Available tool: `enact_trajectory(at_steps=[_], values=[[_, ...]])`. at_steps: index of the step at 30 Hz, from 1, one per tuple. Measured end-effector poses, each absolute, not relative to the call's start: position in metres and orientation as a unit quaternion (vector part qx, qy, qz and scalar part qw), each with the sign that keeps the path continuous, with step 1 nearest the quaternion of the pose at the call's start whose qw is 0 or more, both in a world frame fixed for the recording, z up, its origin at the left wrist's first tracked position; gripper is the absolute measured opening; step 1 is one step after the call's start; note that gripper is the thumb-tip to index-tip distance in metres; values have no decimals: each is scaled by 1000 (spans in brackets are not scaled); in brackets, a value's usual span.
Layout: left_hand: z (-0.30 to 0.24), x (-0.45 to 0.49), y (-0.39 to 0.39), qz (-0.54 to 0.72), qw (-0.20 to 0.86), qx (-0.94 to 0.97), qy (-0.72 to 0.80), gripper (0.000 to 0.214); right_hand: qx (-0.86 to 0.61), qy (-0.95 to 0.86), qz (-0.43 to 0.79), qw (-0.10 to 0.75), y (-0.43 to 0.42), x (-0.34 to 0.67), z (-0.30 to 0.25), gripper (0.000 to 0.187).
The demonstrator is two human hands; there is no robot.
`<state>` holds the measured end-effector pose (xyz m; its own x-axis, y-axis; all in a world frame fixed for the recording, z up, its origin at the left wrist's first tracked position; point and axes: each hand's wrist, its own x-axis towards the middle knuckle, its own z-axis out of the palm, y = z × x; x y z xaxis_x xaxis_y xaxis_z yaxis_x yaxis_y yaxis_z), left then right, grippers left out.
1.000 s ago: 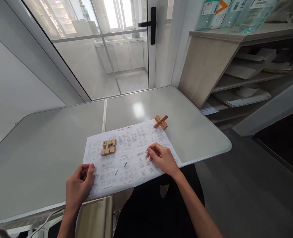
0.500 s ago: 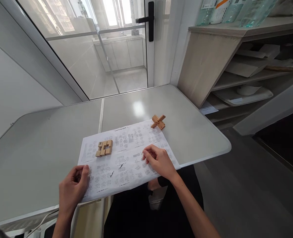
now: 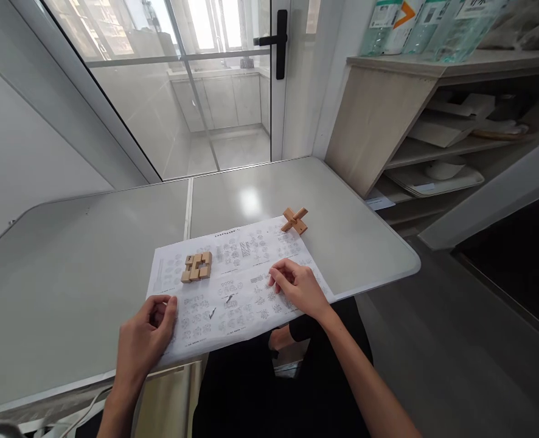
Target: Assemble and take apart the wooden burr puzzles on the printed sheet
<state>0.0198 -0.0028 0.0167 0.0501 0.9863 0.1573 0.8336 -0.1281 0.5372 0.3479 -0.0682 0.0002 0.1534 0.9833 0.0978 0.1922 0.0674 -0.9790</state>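
Observation:
A printed sheet of puzzle diagrams [image 3: 233, 286] lies on the grey table [image 3: 69, 274] in front of me. My left hand [image 3: 144, 340] rests on the sheet's near left corner, fingers curled with nothing visible in them. My right hand [image 3: 299, 289] lies on the sheet's right part, fingers bent and fingertips touching the paper. A flat cluster of pale wooden puzzle blocks [image 3: 197, 267] sits on the sheet's left part, beyond my left hand. An assembled wooden cross puzzle [image 3: 295, 220] stands at the sheet's far right corner, beyond my right hand.
A wooden shelf unit [image 3: 388, 115] with papers and trays stands right of the table. Behind the table is a glass door [image 3: 224, 91] with a black handle [image 3: 279, 42]. A white cable [image 3: 82, 413] hangs below the table's near edge at left.
My view shifted slightly. Both hands stay on the sheet, which has slid a little; the wooden pieces have not moved on it.

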Motion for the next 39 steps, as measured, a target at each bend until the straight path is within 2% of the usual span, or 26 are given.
enact_trajectory(at_steps=[3,8,15,20,26,32,36,39], values=[[19,30,8,242,110,744,613,45,-564,-527,387,504,-68,348,0,28],[19,56,47,246,51,837,486,69,-570,-531,380,499,-67,346,-1,29],[3,82,88,129,110,878,448,84,-577,-529,374,497,-67,345,1,33],[-2,116,67,139,150,895,397,71,-577,-528,375,497,-67,344,4,32],[10,137,21,156,267,909,281,93,-559,-530,388,506,-66,346,5,27],[19,111,12,141,286,893,316,95,-585,-591,307,462,-81,350,20,13],[17,101,16,155,292,880,341,80,-564,-650,271,432,-84,343,25,54],[13,98,20,169,286,874,355,71,-550,-683,251,409,-74,332,20,73]])
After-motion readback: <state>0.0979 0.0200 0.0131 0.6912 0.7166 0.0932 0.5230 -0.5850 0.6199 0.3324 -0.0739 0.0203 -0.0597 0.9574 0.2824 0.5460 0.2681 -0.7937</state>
